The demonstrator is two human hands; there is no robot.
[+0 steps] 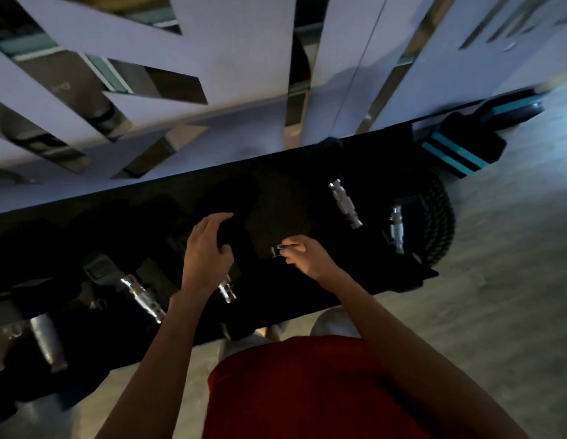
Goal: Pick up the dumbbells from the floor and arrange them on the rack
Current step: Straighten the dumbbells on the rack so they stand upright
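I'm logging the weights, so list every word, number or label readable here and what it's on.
No text reads clearly.
White marking on the dumbbell head beside the right hand: perhaps a number, too blurred to read.
Faint lettering in the mirror strip on the wall: too blurred to read.

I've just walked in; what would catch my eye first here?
Two hands over a black dumbbell rack at centre: the left hand curves over a dark dumbbell head, the right hand grips a chrome handle. Other chrome handles glint along the rack; a red shirt fills the bottom.
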